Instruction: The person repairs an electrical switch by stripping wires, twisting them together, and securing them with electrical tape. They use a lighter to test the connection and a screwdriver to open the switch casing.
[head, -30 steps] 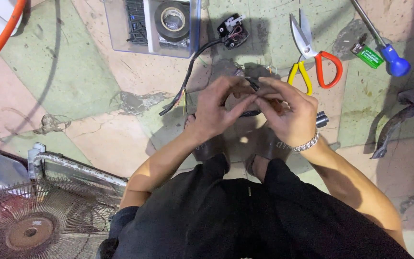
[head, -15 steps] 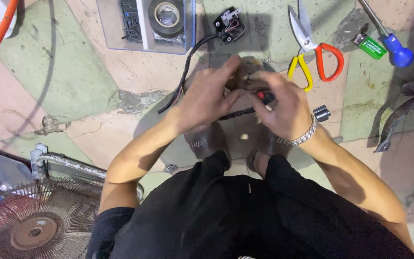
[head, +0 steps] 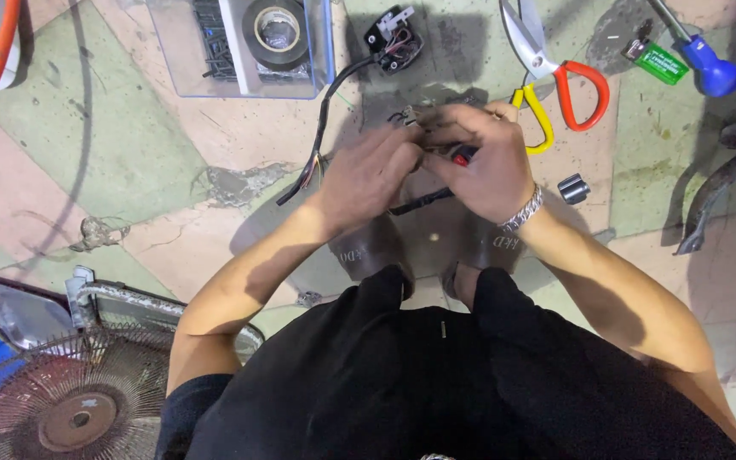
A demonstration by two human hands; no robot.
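Observation:
My left hand and my right hand meet in front of me over the cracked floor. They are closed together around a small part with a red bit showing between the fingers and a thin black rod or wire sticking out below. What the part is stays hidden by the fingers. A black cable runs from near my left hand up to a small black switch block with loose wires. A metal bracelet sits on my right wrist.
Scissors with a red and a yellow handle lie right of my hands. A blue-handled screwdriver and green lighter lie at the far right. A clear box holds black tape. A fan grille stands at lower left.
My hands have shifted slightly up and right, and the red bit now shows between my fingers. The view has moved a little closer.

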